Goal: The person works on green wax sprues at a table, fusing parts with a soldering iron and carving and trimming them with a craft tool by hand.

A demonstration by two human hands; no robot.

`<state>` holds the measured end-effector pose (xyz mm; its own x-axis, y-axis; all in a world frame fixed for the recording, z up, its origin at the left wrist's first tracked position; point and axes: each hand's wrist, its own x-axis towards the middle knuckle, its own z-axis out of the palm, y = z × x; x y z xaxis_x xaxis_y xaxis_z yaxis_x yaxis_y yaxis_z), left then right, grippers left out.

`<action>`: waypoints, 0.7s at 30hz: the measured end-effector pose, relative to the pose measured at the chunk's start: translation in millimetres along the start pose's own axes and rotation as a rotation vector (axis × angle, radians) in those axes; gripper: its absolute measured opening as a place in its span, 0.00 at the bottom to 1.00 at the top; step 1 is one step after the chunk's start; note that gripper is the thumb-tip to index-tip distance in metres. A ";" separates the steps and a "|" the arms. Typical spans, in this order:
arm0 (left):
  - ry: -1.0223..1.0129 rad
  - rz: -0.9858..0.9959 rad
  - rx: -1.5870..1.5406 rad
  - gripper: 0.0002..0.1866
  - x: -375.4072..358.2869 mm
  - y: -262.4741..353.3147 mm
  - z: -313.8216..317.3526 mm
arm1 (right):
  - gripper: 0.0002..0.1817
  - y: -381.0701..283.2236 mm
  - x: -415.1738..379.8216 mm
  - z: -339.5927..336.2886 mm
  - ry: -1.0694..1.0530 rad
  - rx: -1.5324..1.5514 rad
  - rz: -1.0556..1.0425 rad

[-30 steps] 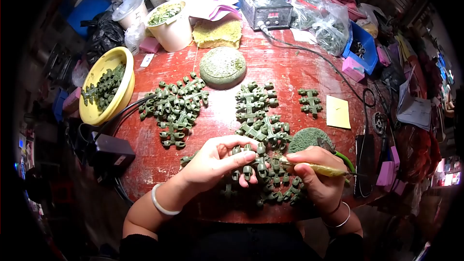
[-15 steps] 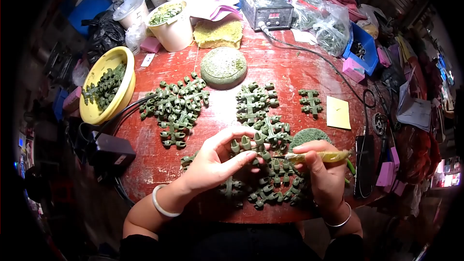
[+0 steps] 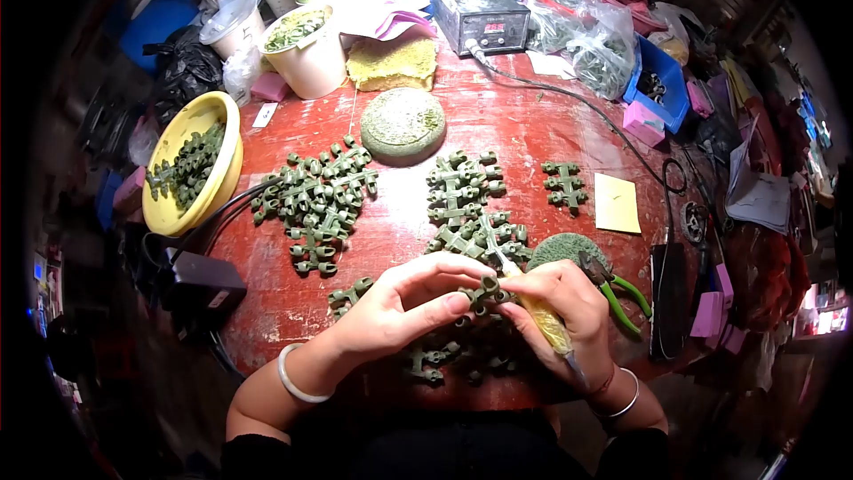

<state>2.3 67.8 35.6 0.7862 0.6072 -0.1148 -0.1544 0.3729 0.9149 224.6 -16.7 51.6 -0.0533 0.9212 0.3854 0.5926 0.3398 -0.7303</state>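
Observation:
My left hand is closed on a dark green branched piece with small cup-like ends, held above the table. My right hand grips a slim tool with a yellow-wrapped handle; its thin pale end points up and away, and I cannot make out its exact kind. The right fingertips meet the green piece beside the left fingers. Similar pieces lie in a pile just beyond my hands, partly hidden by them. More sit under my hands in shadow. A round green pad lies beyond my right hand.
Green-handled pliers lie at the right. Another pile of pieces is at left, near a yellow bowl. A round green block, a white bucket and a control box with a cable stand farther back.
The yellow-handled tool has swung from lying sideways to pointing away from me. My right hand has moved left against the green piece, which has turned in my left fingers. The pliers are now uncovered.

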 end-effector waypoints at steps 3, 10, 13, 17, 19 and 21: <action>-0.043 -0.087 -0.057 0.20 -0.2 0.1 -8.0 | 0.19 0.1 -0.4 -0.2 -0.025 0.017 0.000; -0.200 -0.036 -0.109 0.21 0.8 -5.2 -13.1 | 0.21 1.6 -1.2 -1.1 -0.041 -0.007 -0.080; -0.217 -0.049 -0.135 0.27 2.0 -7.7 -12.1 | 0.20 4.1 -2.1 1.2 0.012 -0.002 -0.101; -0.116 -0.037 -0.324 0.33 4.4 2.1 -9.6 | 0.20 -7.9 5.9 -9.7 0.064 0.077 -0.170; -0.060 -0.044 -0.312 0.41 3.4 2.8 -7.4 | 0.20 -0.3 0.8 -7.2 0.048 0.103 -0.229; -0.074 -0.048 -0.245 0.41 3.1 -0.6 -9.2 | 0.17 -0.1 -1.2 -5.1 0.030 0.062 -0.256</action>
<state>-0.8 75.9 31.1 0.8365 0.5349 -0.1191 -0.2491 0.5648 0.7868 228.7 -18.8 54.1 -0.1709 0.7978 0.5783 0.5125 0.5732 -0.6394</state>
